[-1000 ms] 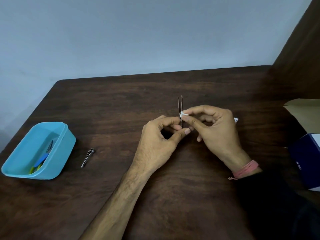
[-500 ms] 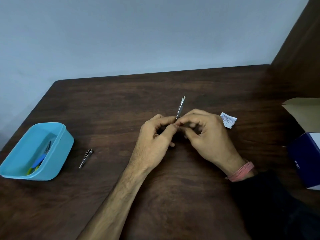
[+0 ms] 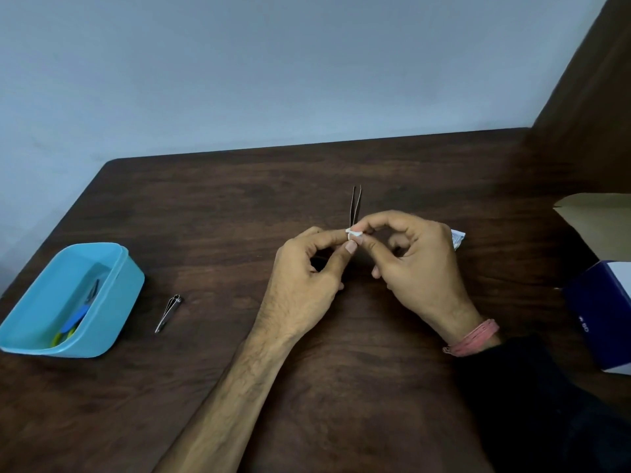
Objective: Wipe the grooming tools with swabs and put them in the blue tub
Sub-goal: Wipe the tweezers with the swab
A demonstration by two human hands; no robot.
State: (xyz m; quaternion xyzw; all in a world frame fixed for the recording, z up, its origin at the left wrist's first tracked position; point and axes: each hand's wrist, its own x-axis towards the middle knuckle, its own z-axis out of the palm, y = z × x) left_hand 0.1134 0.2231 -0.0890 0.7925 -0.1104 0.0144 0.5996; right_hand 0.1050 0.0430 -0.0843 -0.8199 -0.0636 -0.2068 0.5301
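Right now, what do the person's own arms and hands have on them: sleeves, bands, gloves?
Both hands are bare, no gloves. The left hand leads to a bare forearm with no sleeve in view. The right hand has a pink thread band wound round its wrist, and behind it a dark sleeve.

Two hands meet at the middle of the frame: the left hand (image 3: 304, 278) and the right hand (image 3: 416, 264). One pair of tweezers (image 3: 355, 206) sticks up between them, and one white swab (image 3: 353, 232) sits at their fingertips. One nail clipper (image 3: 168, 313) lies at lower left of centre. One blue tub (image 3: 112, 302) stands at far left, holding what looks like one pair of scissors (image 3: 76, 319). One torn sachet (image 3: 457, 237) shows right of centre. One dark blue box (image 3: 597, 319) and one cardboard flap (image 3: 601, 220) sit at the right edge.
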